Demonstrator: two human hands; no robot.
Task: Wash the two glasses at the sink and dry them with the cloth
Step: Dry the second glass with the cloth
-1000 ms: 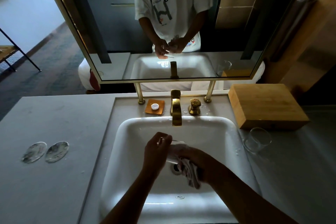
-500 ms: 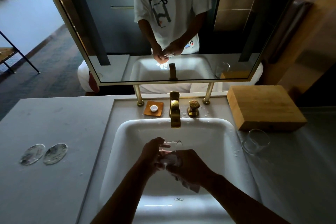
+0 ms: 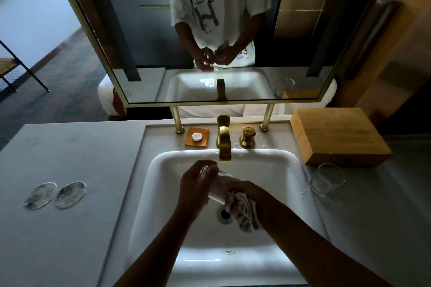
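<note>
Left hand (image 3: 198,184): fingers wrapped around a clear glass (image 3: 218,187), held over the sink (image 3: 291,170) basin.
Right hand (image 3: 247,193): gripped the cloth (image 3: 242,213), pressed seemingly into the glass mouth, above the drain.
Second glass (image 3: 326,178): stood on the counter right of the sink, just before the wooden box (image 3: 335,135).

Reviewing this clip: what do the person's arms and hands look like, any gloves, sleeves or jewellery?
Both hands, left and right, are bare, with no gloves. The forearms are bare too: no sleeves reach them, and no watch or bracelet shows. The dim light hides any rings. The mirror shows a white short-sleeved T-shirt with dark lettering.
</note>
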